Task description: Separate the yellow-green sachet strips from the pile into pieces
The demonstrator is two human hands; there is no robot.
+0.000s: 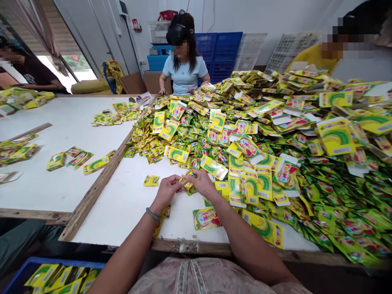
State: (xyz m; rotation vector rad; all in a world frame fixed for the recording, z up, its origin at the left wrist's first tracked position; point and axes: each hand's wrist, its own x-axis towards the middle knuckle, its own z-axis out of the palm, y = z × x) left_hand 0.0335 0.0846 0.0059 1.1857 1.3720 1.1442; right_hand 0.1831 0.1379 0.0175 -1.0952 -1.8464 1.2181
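In the middle of the head view, my left hand (169,188) and my right hand (200,183) meet over the white table. Both pinch a small yellow-and-green packet (190,186); fingers cover much of it, so I cannot tell if it is a box or a sachet. One yellow sachet (151,180) lies just left of my left hand. Under my right forearm is a flat yellow carton (206,218), printed with colourful letters. Another carton (213,167) lies beyond my right hand. More yellow packs (158,228) are partly hidden behind my left wrist.
A large heap of cartons and green sachets (306,192) fills the right side. A wooden strip (98,183) divides the table. Below left, a blue crate (18,277) holds filled-looking cartons. Across sits a person in a light blue shirt (185,73); others sit at left and right.
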